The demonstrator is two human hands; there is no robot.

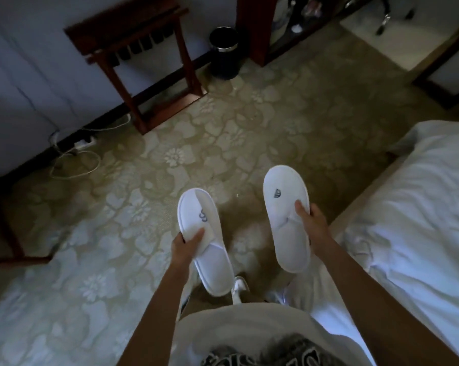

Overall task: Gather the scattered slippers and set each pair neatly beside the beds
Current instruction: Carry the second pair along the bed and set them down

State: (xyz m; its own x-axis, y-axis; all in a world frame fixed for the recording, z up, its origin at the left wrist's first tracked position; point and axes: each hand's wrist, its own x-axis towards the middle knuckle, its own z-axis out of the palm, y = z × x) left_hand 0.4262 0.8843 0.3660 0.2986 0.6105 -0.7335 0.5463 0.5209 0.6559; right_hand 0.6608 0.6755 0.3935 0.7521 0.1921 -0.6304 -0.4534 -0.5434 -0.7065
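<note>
The left hand (184,245) gripped one white cloth slipper (204,241); the right hand (314,220) gripped its white logo-marked mate (285,220), both above patterned carpet (170,154) beside a white-sheeted bed (413,220).

Two slippers are held above the carpet (143,207), side by side and apart: the left slipper (204,239) in the left hand (186,247), the right slipper (286,220) in the right hand (313,220). A bed (413,220) is set along the carpet's right edge. At the far edge, a luggage rack (133,48) is placed against the wall, with a bin (224,52) to its right. Cables (75,154) are strewn at the left edge.
</note>
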